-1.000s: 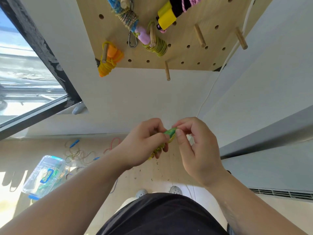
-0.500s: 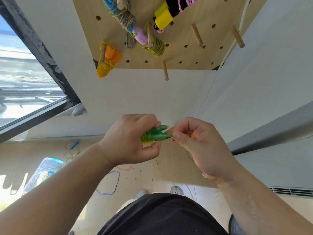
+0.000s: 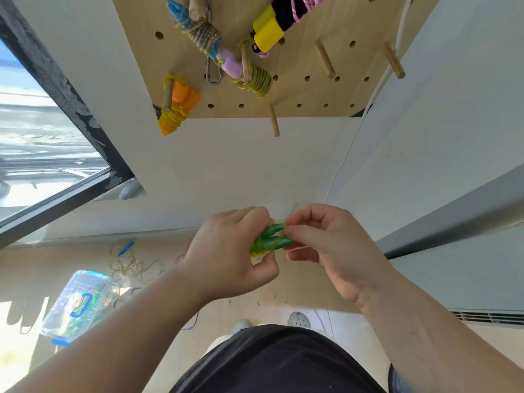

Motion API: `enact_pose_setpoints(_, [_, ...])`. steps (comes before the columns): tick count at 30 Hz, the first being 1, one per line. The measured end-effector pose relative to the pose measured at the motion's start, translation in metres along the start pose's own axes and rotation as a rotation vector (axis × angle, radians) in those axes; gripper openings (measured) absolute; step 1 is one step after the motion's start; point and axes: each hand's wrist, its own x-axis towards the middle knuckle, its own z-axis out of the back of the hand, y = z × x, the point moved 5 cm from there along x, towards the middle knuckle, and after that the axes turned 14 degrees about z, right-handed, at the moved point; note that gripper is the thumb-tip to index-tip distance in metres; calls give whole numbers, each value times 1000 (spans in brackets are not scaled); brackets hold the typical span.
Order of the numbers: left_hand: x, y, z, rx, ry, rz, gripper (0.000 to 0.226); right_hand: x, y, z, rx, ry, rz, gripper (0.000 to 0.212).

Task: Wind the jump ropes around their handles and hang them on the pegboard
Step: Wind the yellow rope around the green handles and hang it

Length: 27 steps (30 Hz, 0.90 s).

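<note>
1. Head view: pair of green handles point(image 3: 270, 236) with yellow-green cord wound round them, held in mid-air below the pegboard point(image 3: 297, 89), in front of the body.
2. Left grip point(image 3: 226, 251) clenched round the wound end; right grip point(image 3: 331, 251) pinching the handle tips, perhaps the cord's loose end too, though hard to tell.
3. Judged best: pull the last turn taut, tuck the end under a wrap, and leave a loop wide enough for a peg.
4. Then lift to the free peg point(image 3: 274, 120) at the board's lower edge, clear of the orange bundle point(image 3: 177, 109).
5. No brand, label or writing legible anywhere.
</note>
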Motion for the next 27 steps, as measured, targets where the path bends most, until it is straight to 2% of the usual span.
enact_pose_setpoints(3, [-2,2,-8,-2,30,137,38,-1,-1,-7,-113,-98,99,30])
enact_pose_setpoints(5, [-2,6,-10,-91,88,229,45,-1,-5,-11,-85,-120,117,39])
enact_pose_setpoints(9, [-1,16,-15,-420,161,472,17,4,-10,-10,-116,-126,141,42])
enact_pose_setpoints(14, [2,19,-26,-630,214,663,12,9,-10,-11,-5,-149,251,38])
enact_pose_setpoints(17, [2,20,-28,-794,141,746,9,13,-9,-9,-31,-130,259,43])
enact_pose_setpoints(20, [1,21,-28,-849,79,795,9,17,-8,-5,-148,-70,193,45])
enact_pose_setpoints(24, [0,21,-31,-864,77,821,9,23,-2,1,-335,38,169,38])
enact_pose_setpoints(27, [0,20,-33,-912,81,844,17,29,1,5,-357,80,170,38])
